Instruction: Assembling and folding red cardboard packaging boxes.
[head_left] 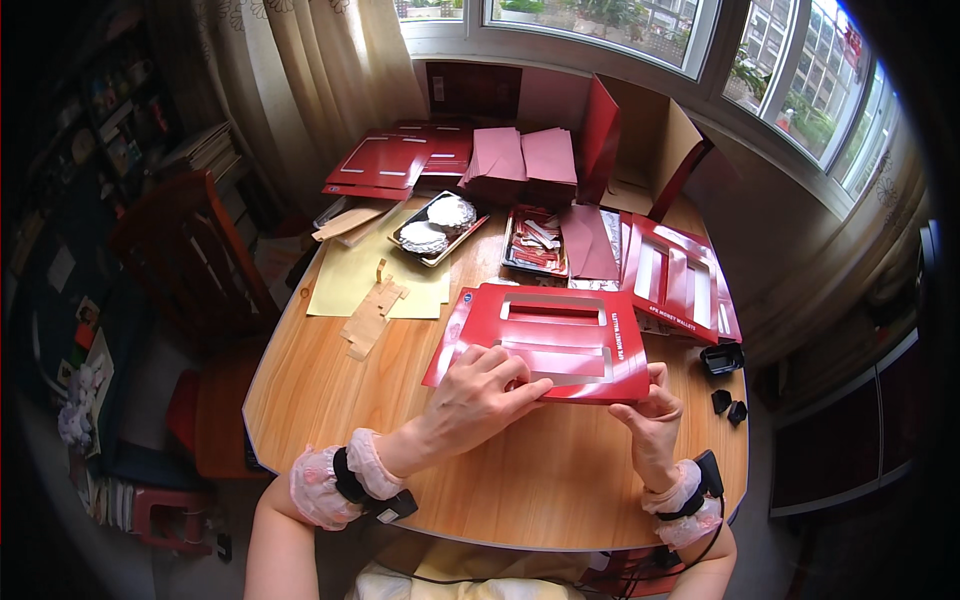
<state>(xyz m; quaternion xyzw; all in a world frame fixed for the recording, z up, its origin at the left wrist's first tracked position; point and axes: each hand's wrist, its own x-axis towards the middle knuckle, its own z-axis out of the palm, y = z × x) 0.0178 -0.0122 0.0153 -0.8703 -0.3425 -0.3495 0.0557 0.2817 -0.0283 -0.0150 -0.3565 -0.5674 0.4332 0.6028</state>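
A glossy red card package (pixel 630 345) with cut-out windows is held tilted over the near middle of the table. My right hand (pixel 650 425) grips its near right corner, the thumb below and the fingers behind the edge. My left hand (pixel 480 390) lies over the near left part, its fingers bent at the lower window's edge and pressed to the card; its fingertips are partly hidden. Beyond the package are pink envelopes (pixel 590 245) and a black tray (pixel 536 262) holding small red and white pieces. More red windowed card packages (pixel 690 290) lie at the right.
Stacked pink envelopes (pixel 548 155) and flat red cards (pixel 380 165) sit at the back. An open cardboard box (pixel 645 150) stands by the window. At left are a tray of silvery round things (pixel 440 225), yellow paper (pixel 335 280) and tan tape strips (pixel 372 318). Small black pieces (pixel 735 410) lie near the right edge.
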